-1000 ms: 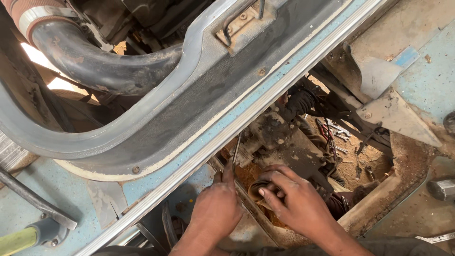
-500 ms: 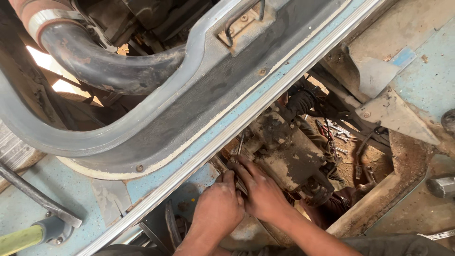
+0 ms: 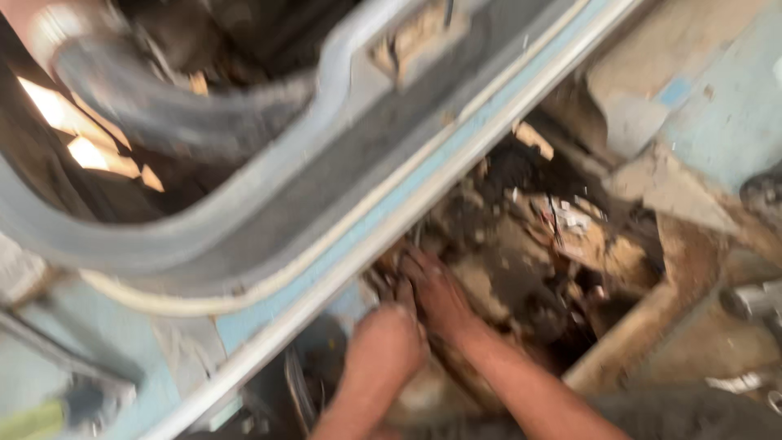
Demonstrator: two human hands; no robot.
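Note:
The picture is blurred by motion. My left hand [image 3: 389, 332] and my right hand [image 3: 436, 292] are pressed close together inside a dirty, greasy engine cavity [image 3: 521, 277], just under a pale blue metal rail [image 3: 456, 163]. The fingers of both hands curl around something small at the rail's lower edge. The blur hides what it is and which hand grips it. Both forearms come up from the bottom edge of the view.
A thick black hose [image 3: 187, 122] and a curved grey metal panel [image 3: 269, 204] lie above the rail. Loose wires [image 3: 562, 216] sit deeper in the cavity. A green-handled tool [image 3: 41, 420] is at bottom left, and a metal part [image 3: 753, 301] at the right edge.
My right hand has moved left from the cavity's middle to join my left hand at the rail. The view has shifted and gone blurry.

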